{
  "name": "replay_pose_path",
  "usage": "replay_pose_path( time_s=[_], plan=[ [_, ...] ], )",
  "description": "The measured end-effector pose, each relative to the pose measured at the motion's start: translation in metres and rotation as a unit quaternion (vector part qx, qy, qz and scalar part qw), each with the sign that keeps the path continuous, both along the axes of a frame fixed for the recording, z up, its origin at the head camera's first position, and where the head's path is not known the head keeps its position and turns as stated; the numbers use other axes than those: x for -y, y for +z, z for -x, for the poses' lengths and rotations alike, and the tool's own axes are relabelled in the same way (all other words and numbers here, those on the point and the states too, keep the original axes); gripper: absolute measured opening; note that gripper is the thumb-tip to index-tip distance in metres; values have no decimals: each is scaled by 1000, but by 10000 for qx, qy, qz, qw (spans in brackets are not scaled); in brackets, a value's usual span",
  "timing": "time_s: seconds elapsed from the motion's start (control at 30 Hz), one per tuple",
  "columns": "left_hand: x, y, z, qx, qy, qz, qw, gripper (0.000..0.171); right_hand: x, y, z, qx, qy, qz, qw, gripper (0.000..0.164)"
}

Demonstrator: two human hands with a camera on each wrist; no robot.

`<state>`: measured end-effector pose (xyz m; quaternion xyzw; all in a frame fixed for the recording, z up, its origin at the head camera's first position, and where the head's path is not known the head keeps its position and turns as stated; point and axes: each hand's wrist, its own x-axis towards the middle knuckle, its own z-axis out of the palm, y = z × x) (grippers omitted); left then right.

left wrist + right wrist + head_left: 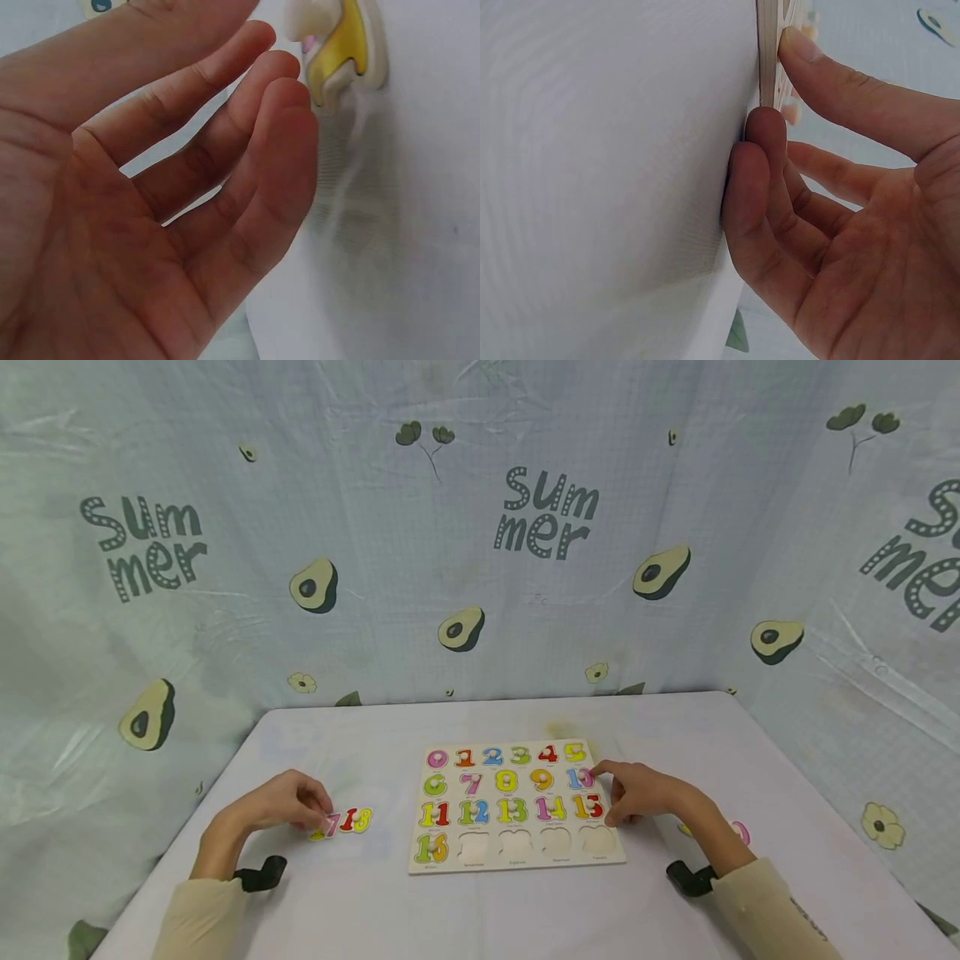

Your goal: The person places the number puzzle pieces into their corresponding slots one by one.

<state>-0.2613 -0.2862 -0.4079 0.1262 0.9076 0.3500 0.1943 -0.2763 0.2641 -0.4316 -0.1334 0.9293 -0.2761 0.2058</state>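
Note:
A wooden number puzzle board (pixel 525 858) lies mid-table, with knobbed number pieces in its upper rows and a 16 piece (pixel 431 848) at bottom left. Several bare recesses fill the rest of that bottom row. My right hand (pixel 645 789) holds the board's right edge, thumb on its face and other fingertips against its side. Left of the board, my left hand (pixel 288 802) is over a 17 piece (pixel 332 827), partly covering it. In the left wrist view, its loosely bent fingers (pixel 289 135) are beside a yellow piece (pixel 349 49) with a pale knob.
An 18 piece (pixel 356 820) lies right beside the 17. A pink piece (pixel 741 832) and a yellow one (pixel 685 829) are partly hidden by my right forearm. Printed curtains (pixel 555 610) hang behind and along both sides of the white-covered table (pixel 352 910).

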Motion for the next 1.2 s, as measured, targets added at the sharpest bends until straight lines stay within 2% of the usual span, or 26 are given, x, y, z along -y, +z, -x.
replay_pose_path(
  time_s=[0.17,0.37,0.9,1.2],
  plan=[
    [3,-5,2,75,-247,-76,9996,18,0,0,0,-3,1,28,10000,68],
    [2,-10,3,97,-278,-126,9995,13,-1,-1,0,5,13,36,10000,68],
    [3,-7,3,76,-120,13,9999,13,-1,2,0,84,6,67,9999,69],
    [-1,2,1,-140,116,187,9997,12,-1,1,0,77,16,74,9999,69]
  ],
)
